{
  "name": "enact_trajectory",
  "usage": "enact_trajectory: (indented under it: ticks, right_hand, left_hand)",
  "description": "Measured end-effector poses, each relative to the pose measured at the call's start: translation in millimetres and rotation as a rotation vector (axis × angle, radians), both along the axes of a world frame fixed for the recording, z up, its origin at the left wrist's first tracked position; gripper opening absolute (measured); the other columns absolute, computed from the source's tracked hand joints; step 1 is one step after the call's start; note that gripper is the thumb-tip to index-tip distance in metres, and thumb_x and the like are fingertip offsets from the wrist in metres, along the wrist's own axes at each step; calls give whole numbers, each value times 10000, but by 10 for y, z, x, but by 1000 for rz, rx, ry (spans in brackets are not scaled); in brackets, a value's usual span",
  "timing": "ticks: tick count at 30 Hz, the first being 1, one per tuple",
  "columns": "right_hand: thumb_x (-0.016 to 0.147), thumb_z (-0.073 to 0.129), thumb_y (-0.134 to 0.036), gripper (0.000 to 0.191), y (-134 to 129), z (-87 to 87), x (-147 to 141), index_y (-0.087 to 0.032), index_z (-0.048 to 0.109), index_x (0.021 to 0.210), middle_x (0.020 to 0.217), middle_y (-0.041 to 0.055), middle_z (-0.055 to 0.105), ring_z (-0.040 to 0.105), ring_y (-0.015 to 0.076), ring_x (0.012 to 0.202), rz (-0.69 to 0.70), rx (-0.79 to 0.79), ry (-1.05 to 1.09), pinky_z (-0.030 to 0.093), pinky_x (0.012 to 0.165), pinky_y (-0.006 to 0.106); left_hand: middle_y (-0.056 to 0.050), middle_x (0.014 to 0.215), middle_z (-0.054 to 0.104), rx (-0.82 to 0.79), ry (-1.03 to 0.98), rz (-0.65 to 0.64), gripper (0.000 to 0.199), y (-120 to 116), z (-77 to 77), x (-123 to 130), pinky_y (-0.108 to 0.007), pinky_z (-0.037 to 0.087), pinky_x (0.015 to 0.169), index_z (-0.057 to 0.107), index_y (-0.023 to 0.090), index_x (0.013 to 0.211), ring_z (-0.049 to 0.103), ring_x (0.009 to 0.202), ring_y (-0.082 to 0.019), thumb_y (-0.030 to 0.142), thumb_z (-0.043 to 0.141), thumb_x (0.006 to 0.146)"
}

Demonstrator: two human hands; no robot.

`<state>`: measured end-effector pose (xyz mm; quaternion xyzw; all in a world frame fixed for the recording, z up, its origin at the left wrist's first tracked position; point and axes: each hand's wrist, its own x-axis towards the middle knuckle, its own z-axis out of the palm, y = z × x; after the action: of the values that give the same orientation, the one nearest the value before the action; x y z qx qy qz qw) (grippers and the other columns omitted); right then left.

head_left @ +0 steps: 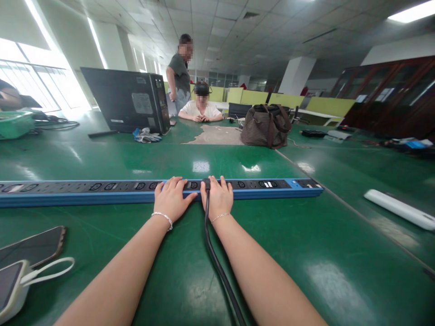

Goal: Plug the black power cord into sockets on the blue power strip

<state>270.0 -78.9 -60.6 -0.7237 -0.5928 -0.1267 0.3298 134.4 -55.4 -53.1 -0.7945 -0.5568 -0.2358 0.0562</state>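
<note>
A long blue and black power strip [258,192] with several sockets lies across the green table. My left hand [171,197] lies over the strip, its fingertips at the far edge and its thumb along the near edge, gripping it. Just to its right, my right hand [218,197] has its thumb against a black plug [206,182] at one of the sockets, with the other fingers over the strip's top. From the plug a black cord [212,253] runs toward me between my forearms. How deep the plug sits in the socket cannot be made out.
Two phones, one dark [37,246] and one with a white cable [13,285], lie at the left. A white bar-shaped object [399,208] is at the right. Farther back stand a computer case [129,99], gloves [147,136] and a brown bag [265,127]. Two people [200,108] are beyond.
</note>
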Motion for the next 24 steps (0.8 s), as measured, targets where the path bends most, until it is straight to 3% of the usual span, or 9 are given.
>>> enact_trajectory:
  ticks: [5, 11, 16, 18, 24]
  right_hand:
    - [928, 355, -405, 459, -34, 12, 145, -161, 555, 1262, 1261, 69, 593, 447, 267, 1247, 86, -63, -28, 285, 1047, 447]
    - [880, 456, -358, 514, -144, 37, 579, -174, 446, 1359, 1389, 46, 471, 384, 208, 1305, 425, -187, -197, 287, 1079, 375]
    - [826, 497, -282, 533, -165, -8, 633, -126, 472, 1335, 1392, 73, 466, 382, 231, 1304, 447, -125, -224, 279, 1089, 392]
    - [808, 494, -245, 527, -157, -24, 620, -118, 488, 1319, 1383, 80, 476, 391, 234, 1298, 461, -107, -223, 287, 1084, 395]
    - [788, 485, -225, 477, -126, -16, 658, -124, 557, 1248, 1323, 85, 539, 455, 222, 1248, 492, -61, -196, 320, 1060, 376]
  left_hand:
    - [-96, 1310, 545, 8, -3, -4, 500, -9, -2, 5, -485, 252, 1049, 543, 210, 1201, 439, 1250, -260, 527, 465, 823]
    - [-111, 1321, 536, 21, -26, -24, 492, -11, -7, 13, -551, 202, 1069, 518, 198, 1221, 433, 1262, -274, 492, 483, 828]
    - [-78, 1399, 461, 66, -49, -201, 541, -8, 91, 164, -453, 314, 1048, 378, 261, 1357, 441, 1261, -222, 379, 494, 842]
    - [-57, 1378, 488, 80, -30, -250, 476, 9, 116, 253, -447, 320, 1045, 433, 290, 1319, 474, 1232, -212, 321, 484, 848]
    - [-51, 1136, 669, 104, 37, -292, 335, 68, 156, 374, -426, 328, 1030, 555, 241, 1185, 602, 1058, -184, 253, 440, 871]
